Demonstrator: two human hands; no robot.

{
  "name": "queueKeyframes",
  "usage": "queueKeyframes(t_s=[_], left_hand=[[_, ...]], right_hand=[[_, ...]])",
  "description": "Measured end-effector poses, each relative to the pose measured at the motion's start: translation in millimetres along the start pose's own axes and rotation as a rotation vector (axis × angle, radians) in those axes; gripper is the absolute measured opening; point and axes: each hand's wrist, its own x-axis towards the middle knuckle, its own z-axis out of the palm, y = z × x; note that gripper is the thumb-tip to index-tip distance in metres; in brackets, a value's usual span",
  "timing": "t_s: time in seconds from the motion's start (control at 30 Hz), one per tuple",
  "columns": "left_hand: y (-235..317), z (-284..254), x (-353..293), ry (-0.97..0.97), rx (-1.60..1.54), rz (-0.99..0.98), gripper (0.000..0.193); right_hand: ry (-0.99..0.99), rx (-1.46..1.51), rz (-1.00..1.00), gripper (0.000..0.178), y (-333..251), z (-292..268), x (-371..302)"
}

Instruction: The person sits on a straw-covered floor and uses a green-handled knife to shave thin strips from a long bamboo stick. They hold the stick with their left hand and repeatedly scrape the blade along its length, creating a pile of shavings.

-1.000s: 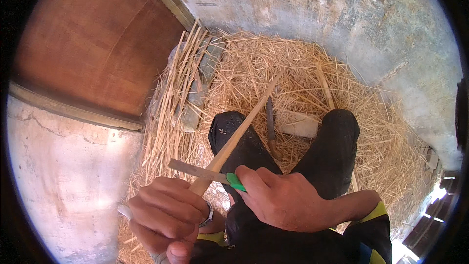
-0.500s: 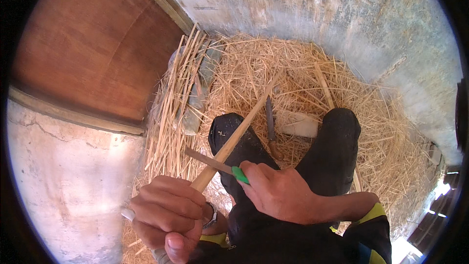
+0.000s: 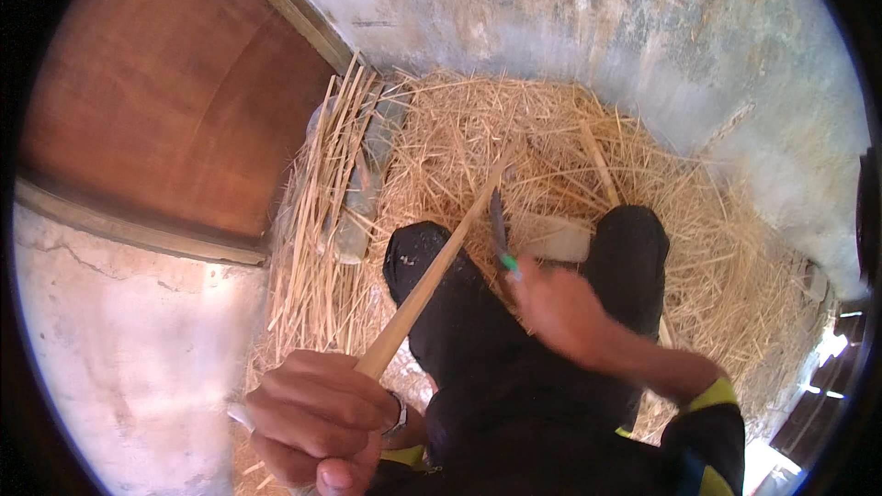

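Note:
My left hand (image 3: 317, 418) is closed around the near end of a long pale wooden stick (image 3: 418, 303), which slants up and away over my left knee. A small pale tip shows at the outer side of that fist; I cannot tell what it is. My right hand (image 3: 560, 308), slightly blurred, is closed on a knife with a green handle (image 3: 509, 263), to the right of the stick and apart from it. Its blade is hard to tell from a dark blade (image 3: 498, 220) just beyond, which lines up with a tool lying on the straw.
Straw (image 3: 450, 129) covers the floor around my dark-trousered knees (image 3: 629, 248). A bundle of thin strips (image 3: 322, 193) lies at the left beside a brown door panel (image 3: 175, 92). A pale block (image 3: 551, 237) sits between my knees. Stained walls (image 3: 588, 18) rise behind.
My right hand with the knife has moved forward and right, off the stick that its blade was crossing. My left hand still grips the stick, slightly lower in view.

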Motion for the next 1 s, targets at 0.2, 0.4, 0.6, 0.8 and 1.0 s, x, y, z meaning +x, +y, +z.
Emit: queueKeyframes(t_s=[0.2, 0.4, 0.6, 0.8, 1.0], left_hand=[[-19, 8, -6, 0.256, 0.071, 0.091, 0.036], [-14, 27, -4, 0.757, 0.389, 0.042, 0.033], [-8, 23, -15, 0.594, 0.354, 0.029, 0.031], [-11, 19, -14, 0.464, 0.342, -0.016, 0.027], [-5, 14, -11, 0.425, 0.366, 0.041, 0.028]], right_hand=[[0.162, 0.217, -0.212, 0.022, -39, -43, -18], [0.094, 0.106, -0.096, 0.02, -21, 9, 16], [0.128, 0.224, -0.243, 0.019, -37, -11, 3], [0.182, 0.08, -0.286, 0.021, -31, -8, 10], [0.153, 0.168, -0.324, 0.02, -45, -14, -1]])
